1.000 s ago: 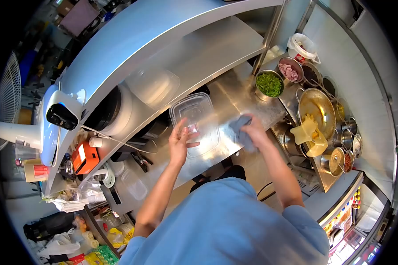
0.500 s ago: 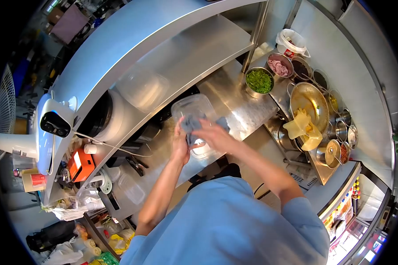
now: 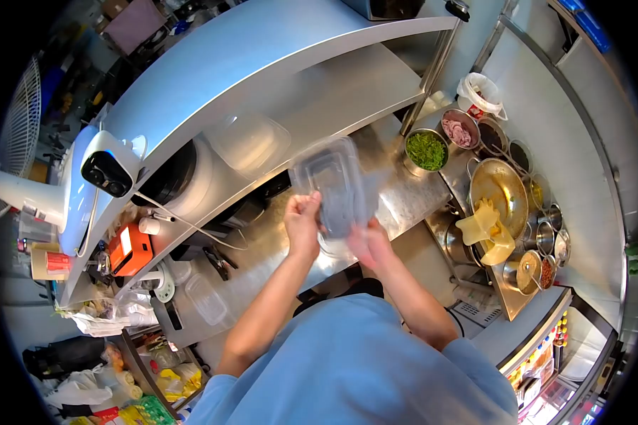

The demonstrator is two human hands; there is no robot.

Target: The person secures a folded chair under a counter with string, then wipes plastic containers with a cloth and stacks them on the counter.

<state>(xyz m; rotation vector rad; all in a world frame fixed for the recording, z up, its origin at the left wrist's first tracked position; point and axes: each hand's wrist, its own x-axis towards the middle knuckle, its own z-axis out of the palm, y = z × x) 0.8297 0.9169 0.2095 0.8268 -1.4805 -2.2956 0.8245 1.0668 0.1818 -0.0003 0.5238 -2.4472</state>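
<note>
Over the middle of the bench [image 3: 415, 202], a clear tub [image 3: 335, 159] is up in both hands, tilted, in front of the person. Left hand [image 3: 303, 221]: fingers curled shut on its near left edge, thumb on top. Right hand [image 3: 371, 244]: at the near right corner, fingers bent, too blurred to tell how tight or whether it grips. Step in hand looks like handling the tub itself (greyish-blue patch through the plastic, can't tell what). Next move probably calls for a steady left grip and the right free to shift along the rim.

Far left, the shelf [image 3: 354, 81] overhangs the bench; its edge is the main obstacle on that side. Second clear container [image 3: 248, 142] on it. Far right: pot of chopped greens [image 3: 427, 150], then bowl of pink slices [image 3: 459, 131], large pan [image 3: 502, 183] beyond; a wide swing could catch the greens. Near left: dark-handled tools [image 3: 220, 262], shallow clear box [image 3: 207, 297]. Bench between tub and greens looks passable.
</note>
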